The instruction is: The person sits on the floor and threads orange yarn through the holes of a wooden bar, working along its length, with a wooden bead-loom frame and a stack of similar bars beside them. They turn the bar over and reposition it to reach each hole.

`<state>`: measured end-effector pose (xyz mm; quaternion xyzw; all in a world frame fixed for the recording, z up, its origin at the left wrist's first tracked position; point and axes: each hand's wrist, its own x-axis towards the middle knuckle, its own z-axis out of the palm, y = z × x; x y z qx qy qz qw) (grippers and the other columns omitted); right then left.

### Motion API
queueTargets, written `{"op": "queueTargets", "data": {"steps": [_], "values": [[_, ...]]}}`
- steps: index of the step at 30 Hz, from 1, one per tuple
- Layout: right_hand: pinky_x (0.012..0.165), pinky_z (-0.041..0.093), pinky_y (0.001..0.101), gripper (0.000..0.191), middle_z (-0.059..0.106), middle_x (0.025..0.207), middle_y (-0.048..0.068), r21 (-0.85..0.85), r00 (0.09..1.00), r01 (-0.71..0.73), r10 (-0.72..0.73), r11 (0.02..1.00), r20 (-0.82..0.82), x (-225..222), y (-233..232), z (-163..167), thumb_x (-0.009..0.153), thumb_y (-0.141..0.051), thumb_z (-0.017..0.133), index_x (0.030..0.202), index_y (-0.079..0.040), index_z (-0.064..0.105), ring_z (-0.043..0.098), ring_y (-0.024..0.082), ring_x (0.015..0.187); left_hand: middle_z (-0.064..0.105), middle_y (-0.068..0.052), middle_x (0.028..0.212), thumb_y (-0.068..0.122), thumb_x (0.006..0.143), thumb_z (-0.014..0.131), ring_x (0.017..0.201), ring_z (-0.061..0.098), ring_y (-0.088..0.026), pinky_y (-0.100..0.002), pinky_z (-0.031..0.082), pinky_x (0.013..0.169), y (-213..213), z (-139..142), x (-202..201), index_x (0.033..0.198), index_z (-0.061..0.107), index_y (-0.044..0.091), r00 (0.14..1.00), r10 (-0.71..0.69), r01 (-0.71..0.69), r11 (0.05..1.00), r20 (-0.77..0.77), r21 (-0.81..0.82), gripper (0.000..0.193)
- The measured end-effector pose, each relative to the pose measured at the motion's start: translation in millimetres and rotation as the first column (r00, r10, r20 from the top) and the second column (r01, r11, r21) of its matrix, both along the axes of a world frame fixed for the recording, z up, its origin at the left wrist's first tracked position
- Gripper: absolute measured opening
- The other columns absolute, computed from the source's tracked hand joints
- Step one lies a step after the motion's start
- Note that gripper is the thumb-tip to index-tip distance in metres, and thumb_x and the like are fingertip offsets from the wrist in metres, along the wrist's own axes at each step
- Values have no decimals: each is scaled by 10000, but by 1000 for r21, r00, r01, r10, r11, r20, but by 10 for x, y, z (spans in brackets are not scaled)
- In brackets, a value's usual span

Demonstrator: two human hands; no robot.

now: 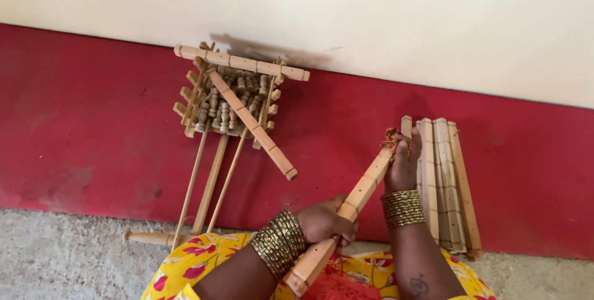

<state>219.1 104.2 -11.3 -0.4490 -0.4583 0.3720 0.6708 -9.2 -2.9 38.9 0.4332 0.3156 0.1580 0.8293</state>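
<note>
My left hand (323, 221) is wrapped shut around the lower part of a long wooden bar (352, 204), the fingers curled over it near where it crosses my lap. My right hand (402, 162) grips the same bar higher up, fingers closed around its upper end with a bit of orange thread (391, 139) caught there. The bar runs slantwise from about seven o'clock at my knees up toward one o'clock, its bottom end resting on my yellow flowered cloth (204, 253). Stacks of gold bangles (279, 243) sit on both wrists.

Just beside my right hand, at three o'clock, a bundle of flat wooden slats (445, 176) leans upright against the red band of the wall (93, 127) — the slats lie side by side, touching.

Well apart, toward ten o'clock, a half-built wooden frame (232, 99) rests against the same red band, with small turned spindles (226, 111) inside it, a notched bar laid slantwise across it, and thin rods (192, 182) running down from it to the grey floor (62, 257). A turned peg (145, 237) lies on the floor at nine o'clock.
</note>
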Motion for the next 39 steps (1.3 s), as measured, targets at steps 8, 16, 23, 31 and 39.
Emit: {"op": "queueTargets", "data": {"steps": [8,16,23,31,39], "values": [[926,536,432,371,641,1108,100,-279,911,-404,412,871,-33,-817,-351,1,1051,-381,515,1199,-45,574,614,241,1020,605,-142,967,109,788,534,854,619,-242,-370,606,772,198,-34,-2,1359,415,-40,927,374,-371,926,-24,75,602],[1221,388,508,371,644,1060,103,377,857,-356,138,855,496,-980,-693,191,1104,-301,403,974,-52,647,577,307,1238,621,-205,920,92,803,557,799,641,-258,-347,568,756,308,-290,-65,1072,540,-128,914,385,-394,917,126,61,348],[943,527,451,227,671,1018,80,146,948,13,-58,989,313,-319,-137,127,1072,-232,378,1212,-139,531,671,186,901,596,-94,835,126,749,579,710,605,-164,-268,522,597,47,-394,-35,1528,244,-68,993,89,-106,952,71,288,870],[833,537,260,458,589,1232,100,-250,994,-72,90,965,59,-155,33,49,1058,-153,454,1503,-49,481,616,140,1000,584,-77,856,111,721,572,719,598,-178,-294,553,619,204,-333,22,1587,251,-9,994,108,-107,978,3,178,931],[707,589,314,601,504,1168,206,-219,824,-514,406,829,-396,-1230,-569,82,1146,-376,513,1466,117,388,573,176,863,631,-112,881,437,954,509,696,597,-218,-359,586,606,293,21,-186,1297,541,-51,863,505,-503,851,-27,-152,597]]}}
